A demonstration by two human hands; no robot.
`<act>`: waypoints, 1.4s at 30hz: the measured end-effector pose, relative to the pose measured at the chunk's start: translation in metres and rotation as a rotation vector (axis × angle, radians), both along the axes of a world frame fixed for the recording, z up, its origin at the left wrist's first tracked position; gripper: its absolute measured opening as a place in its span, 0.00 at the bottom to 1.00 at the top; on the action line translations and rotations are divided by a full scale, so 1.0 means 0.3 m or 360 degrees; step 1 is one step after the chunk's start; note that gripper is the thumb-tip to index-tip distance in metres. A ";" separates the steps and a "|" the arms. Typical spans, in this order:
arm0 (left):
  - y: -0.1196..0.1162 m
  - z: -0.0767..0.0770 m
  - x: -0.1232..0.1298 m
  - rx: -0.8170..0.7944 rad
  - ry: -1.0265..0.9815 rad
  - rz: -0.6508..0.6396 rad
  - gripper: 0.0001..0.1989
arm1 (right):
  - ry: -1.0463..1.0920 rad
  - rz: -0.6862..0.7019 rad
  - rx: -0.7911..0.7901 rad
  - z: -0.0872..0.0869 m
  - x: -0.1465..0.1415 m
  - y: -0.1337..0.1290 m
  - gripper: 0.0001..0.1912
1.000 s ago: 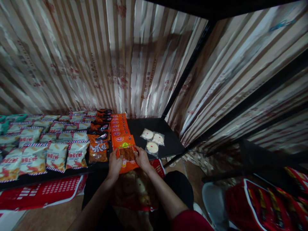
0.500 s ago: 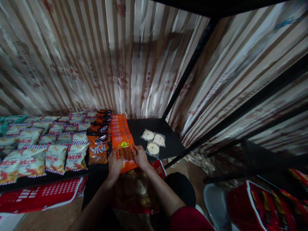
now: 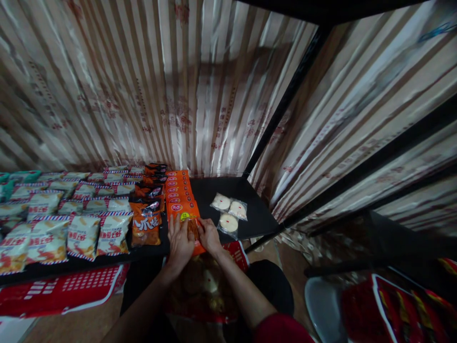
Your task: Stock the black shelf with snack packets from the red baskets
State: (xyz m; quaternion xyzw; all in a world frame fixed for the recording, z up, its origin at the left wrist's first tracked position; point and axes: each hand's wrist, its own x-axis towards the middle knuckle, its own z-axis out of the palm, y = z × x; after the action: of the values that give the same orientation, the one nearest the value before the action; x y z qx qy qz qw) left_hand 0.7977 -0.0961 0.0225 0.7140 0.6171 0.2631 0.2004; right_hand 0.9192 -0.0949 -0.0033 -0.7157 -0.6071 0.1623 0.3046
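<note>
The front orange snack packet [image 3: 193,228], with a window showing brown strips, lies at the near end of a row of overlapping orange packets [image 3: 177,189]. My left hand [image 3: 181,244] rests flat over its left part with the fingers stretched forward. At its right edge, my right hand [image 3: 210,237] grips with bent fingers; the fingertips are partly hidden. Left of the row stands a column of dark-topped orange bags [image 3: 146,224]. Three round white cakes in clear wrappers [image 3: 228,222] lie to the right on the black shelf [image 3: 255,209].
White shrimp-snack bags [image 3: 48,240] fill the shelf's left side. Below it hang red baskets [image 3: 82,288]. A large bag of round golden items [image 3: 203,286] sits below my forearms. A black post [image 3: 282,114] rises at the shelf's right corner, before a striped curtain [image 3: 200,95].
My left hand has moved from gripping the packet's left edge to lying flat across it, fingers spread forward. My right hand stays at the right edge. The view has shifted slightly.
</note>
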 end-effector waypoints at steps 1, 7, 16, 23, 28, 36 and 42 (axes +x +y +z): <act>0.015 0.010 0.009 -0.0005 0.0028 -0.0036 0.25 | -0.0007 0.0005 0.0003 0.000 0.000 0.000 0.18; 0.132 0.022 0.045 0.0060 0.0191 -0.0125 0.24 | -0.0012 0.0028 0.0005 -0.004 0.003 0.004 0.17; 0.181 -0.091 0.044 0.0108 0.0374 -0.0092 0.24 | -0.0049 0.0052 0.0005 -0.023 0.007 0.003 0.18; 0.164 -0.093 0.046 0.0194 0.0428 -0.0072 0.25 | -0.0231 0.0071 0.0045 -0.005 0.019 0.007 0.16; 0.163 -0.106 0.048 0.0237 0.0468 -0.0052 0.25 | -0.0151 0.0090 0.0084 -0.009 0.024 0.021 0.15; 0.162 -0.103 0.050 0.0248 0.0400 -0.0054 0.25 | -0.0036 0.0076 0.0148 -0.033 0.029 0.035 0.15; 0.169 -0.095 0.047 0.0240 0.0406 -0.0074 0.25 | -0.0034 0.0040 0.0157 -0.038 0.030 0.044 0.15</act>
State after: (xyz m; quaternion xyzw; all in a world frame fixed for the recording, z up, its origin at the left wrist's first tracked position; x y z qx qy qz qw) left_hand 0.8118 -0.0455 -0.0059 0.7688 0.5994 0.2110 0.0723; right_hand 0.9281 -0.0817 -0.0146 -0.6938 -0.6266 0.1283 0.3310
